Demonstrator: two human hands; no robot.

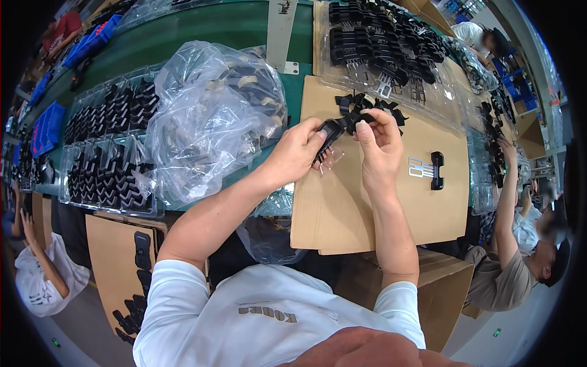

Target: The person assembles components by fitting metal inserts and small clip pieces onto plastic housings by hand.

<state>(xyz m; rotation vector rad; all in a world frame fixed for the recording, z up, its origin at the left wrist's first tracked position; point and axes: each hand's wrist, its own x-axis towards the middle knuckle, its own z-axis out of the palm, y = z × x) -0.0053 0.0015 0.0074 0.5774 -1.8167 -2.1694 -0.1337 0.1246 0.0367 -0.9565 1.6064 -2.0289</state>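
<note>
My left hand grips a black plastic part with pale metal prongs below it, above the cardboard sheet. Just to its right, my right hand has thumb and fingers closed in a pinch on a small curved black piece, which its fingertips partly cover. Behind both hands lies a loose heap of similar small black pieces. A black part with flat metal prongs rests by itself on the cardboard, right of my right hand.
Clear trays of black pronged parts stand behind the cardboard. A large clear plastic bag bulges on the left, beside trays of curved black pieces. A white post rises at the back. A co-worker reaches in at right.
</note>
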